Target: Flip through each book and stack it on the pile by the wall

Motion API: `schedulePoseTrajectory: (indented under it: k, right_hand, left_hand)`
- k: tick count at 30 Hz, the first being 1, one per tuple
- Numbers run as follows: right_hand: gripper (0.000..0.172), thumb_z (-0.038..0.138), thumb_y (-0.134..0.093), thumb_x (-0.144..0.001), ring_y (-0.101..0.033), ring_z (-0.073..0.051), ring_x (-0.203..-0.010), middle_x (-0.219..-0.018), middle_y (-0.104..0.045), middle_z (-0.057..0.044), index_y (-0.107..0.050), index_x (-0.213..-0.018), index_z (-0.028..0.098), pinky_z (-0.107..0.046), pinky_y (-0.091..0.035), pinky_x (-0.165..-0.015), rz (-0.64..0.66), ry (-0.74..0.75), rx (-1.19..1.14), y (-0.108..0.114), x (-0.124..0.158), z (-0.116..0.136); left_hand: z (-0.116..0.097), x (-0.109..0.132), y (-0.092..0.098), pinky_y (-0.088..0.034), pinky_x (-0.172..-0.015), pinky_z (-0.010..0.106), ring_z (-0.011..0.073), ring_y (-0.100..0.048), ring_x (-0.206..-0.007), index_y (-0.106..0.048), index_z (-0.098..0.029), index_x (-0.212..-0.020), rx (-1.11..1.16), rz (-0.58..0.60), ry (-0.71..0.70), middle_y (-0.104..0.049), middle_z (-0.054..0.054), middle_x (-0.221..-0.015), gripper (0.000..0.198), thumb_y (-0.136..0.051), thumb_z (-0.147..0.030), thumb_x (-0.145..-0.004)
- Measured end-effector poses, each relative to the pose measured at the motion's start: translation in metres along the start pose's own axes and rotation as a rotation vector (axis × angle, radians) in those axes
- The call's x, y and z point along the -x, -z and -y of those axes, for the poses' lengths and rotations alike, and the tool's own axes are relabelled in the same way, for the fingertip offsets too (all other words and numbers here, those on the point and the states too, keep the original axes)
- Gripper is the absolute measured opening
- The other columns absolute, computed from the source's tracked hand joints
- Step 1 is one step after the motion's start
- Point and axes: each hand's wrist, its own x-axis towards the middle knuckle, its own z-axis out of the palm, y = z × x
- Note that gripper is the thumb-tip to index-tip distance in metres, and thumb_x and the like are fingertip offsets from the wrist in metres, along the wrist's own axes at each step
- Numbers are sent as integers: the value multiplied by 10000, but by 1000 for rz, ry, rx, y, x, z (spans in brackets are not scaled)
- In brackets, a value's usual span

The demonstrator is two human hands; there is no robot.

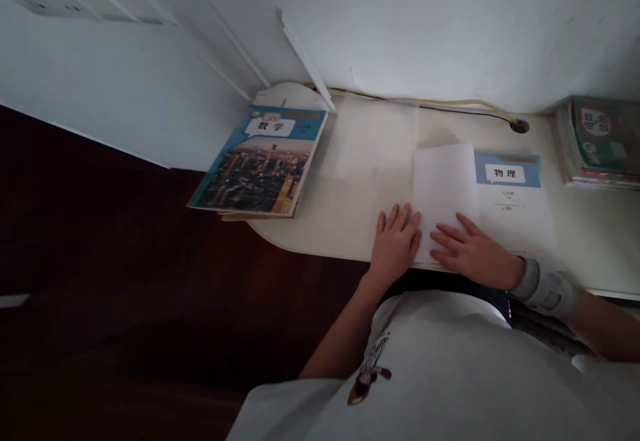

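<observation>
A physics textbook (507,194) with a blue title band and the characters 物理 lies flat on the pale desk (365,174). A blank white sheet or page (443,191) lies over its left part. My right hand (473,251) rests with spread fingers on that white paper. My left hand (395,244) sits just left of it, fingertips at the paper's left edge. Neither hand visibly grips anything. A maths textbook (257,161) with a city photo cover lies at the desk's left end, well away from both hands.
A stack of books (597,141) stands at the desk's right back corner. Yellow and black cables (465,103) run along the wall into a desk grommet (520,126). Dark reddish flooring lies beyond the desk's curved left end. A grey wrist brace (545,288) wraps my right wrist.
</observation>
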Motion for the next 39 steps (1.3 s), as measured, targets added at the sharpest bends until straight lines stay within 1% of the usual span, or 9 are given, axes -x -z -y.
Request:
schedulePoseTrajectory:
  k: [6,10,16,24,31,34,36,38,39]
  right_hand:
    - [284,140,-476,-906,-516,-269,-1220,-1262,-609,-147,-651,-1125,185,-574,-315,-1067,-101,-103,65,-9,-11,11]
    - [287,154,-459,-915,-550,-290,-1172,-1230,-628,-156,-659,-1121,152,-563,-363,-1033,-82,-181,156,-8,-20,21]
    - [307,162,-429,-925,-541,-310,-1179,-1228,-632,-146,-679,-1100,134,-562,-367,-1030,-75,-308,185,-10,-26,31]
    - [317,137,-427,-913,-539,-322,-1180,-1219,-636,-158,-683,-1100,128,-572,-403,-999,-113,-381,176,-11,-31,37]
    - [327,102,-465,-889,-536,-277,-1199,-1210,-647,-135,-660,-1145,161,-568,-371,-1048,-161,-227,55,-22,-26,37]
    - [323,149,-496,-895,-521,-253,-1226,-1227,-642,-115,-632,-1188,167,-522,-376,-1060,-147,-110,-64,-22,-21,27]
    - [363,262,-498,-916,-491,-226,-1262,-1297,-600,-97,-577,-1264,193,-478,-376,-1069,-108,-21,-172,-17,-19,7]
    - [433,376,-451,-936,-433,-211,-1315,-1392,-518,-94,-516,-1332,213,-462,-354,-1084,-104,-46,-249,-10,-19,-28]
    - [439,393,-413,-947,-384,-224,-1350,-1425,-479,-102,-515,-1334,212,-487,-315,-1102,-142,-151,-246,-8,-19,-49]
  left_hand:
    - [5,4,-2,-304,-1085,536,265,-435,-1305,-544,-144,-1263,118,-102,2,-519,172,-1361,390,-414,-152,-896]
    - [6,5,0,-439,-975,416,209,-566,-1047,-573,-127,-1226,209,-177,27,-617,138,-1090,379,-463,-143,-864]
    - [7,8,0,-496,-762,295,146,-544,-757,-592,-150,-1197,309,-247,76,-570,26,-766,356,-453,-149,-869]
    - [9,12,3,-485,-733,265,122,-557,-727,-585,-181,-1191,466,-279,94,-587,0,-748,339,-480,-193,-869]
    - [0,3,4,-444,-816,350,182,-583,-824,-571,-175,-1233,148,-196,28,-647,39,-786,382,-453,-171,-870]
    - [-1,1,-2,-436,-810,363,203,-581,-854,-571,-159,-1238,64,-169,-9,-665,67,-832,389,-428,-155,-877]
    - [0,2,-6,-439,-797,366,212,-577,-855,-577,-140,-1231,48,-166,-25,-664,80,-833,385,-422,-151,-879]
    - [2,3,-9,-443,-788,366,215,-575,-846,-579,-130,-1229,47,-175,-31,-657,83,-820,384,-422,-153,-879]
    - [2,3,-9,-445,-785,366,214,-575,-841,-579,-131,-1230,45,-181,-34,-653,82,-814,386,-420,-153,-879]
